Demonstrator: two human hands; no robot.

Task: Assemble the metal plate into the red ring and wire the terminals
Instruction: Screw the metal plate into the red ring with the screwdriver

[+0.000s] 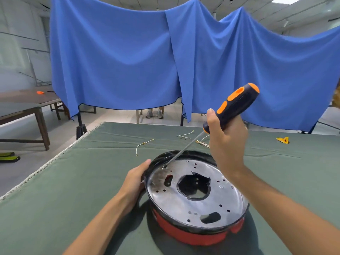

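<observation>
Red ring (193,234) and screwdriver (233,109) in hands

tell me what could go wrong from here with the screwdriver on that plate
The screwdriver leans steeply, so its tip may slip off the screw near the metal plate edge and jab the left hand beside it. The red ring is steadied on one side only and could slide on the cloth.
</observation>
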